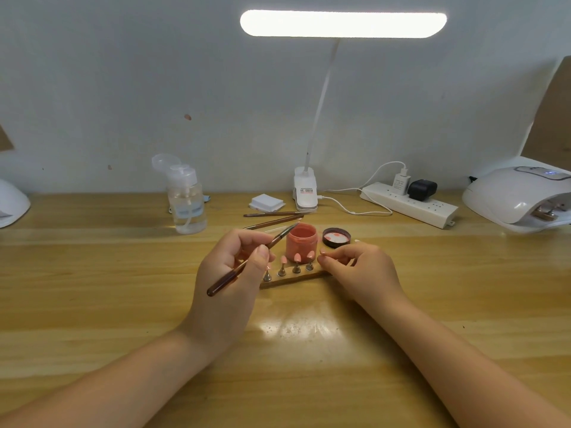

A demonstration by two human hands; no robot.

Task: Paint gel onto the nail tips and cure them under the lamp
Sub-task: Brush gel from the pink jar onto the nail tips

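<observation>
- Left hand (230,273) closed around a slim brown gel brush (250,261), glossy translucent handle, fingers (262,253) pinching mid-shaft; bristle end raised toward the rim of the gel pot.
- Right hand (358,270) curled, fingers (327,257) pinched together at the right end of the nail-tip stand (293,279); hard to tell whether gripping a nail tip or the stand itself.
- Nail-tip stand: narrow wooden strip lying on the worktop between both hands, carrying small metal cone holders, each topped with a pink pointed nail tip (297,257).
- Gel pot (302,242): small round jar, open, coral-pink and matte-looking, just behind the stand.
- Pot lid (336,237): dark round cap lying upside down just right of the pot, pink smears inside.
- Two spare brushes (272,219) lying behind the pot, thin and brown.
- Curing lamp (519,196): white glossy domed shell at far right, well apart from the stand, a small display lit on top.
- Clear plastic pump bottle (185,202) at left rear, cap flipped open; stack of white square pads (266,202) near centre.
- White clip-on desk lamp (343,23), long lit bar on a thin flexible neck; white power strip (411,208) with plugged adapters beside it.
- Worktop (92,288): pale yellow wood-grain, smooth, with glare near centre; plain scuffed white wall (123,88) behind.
</observation>
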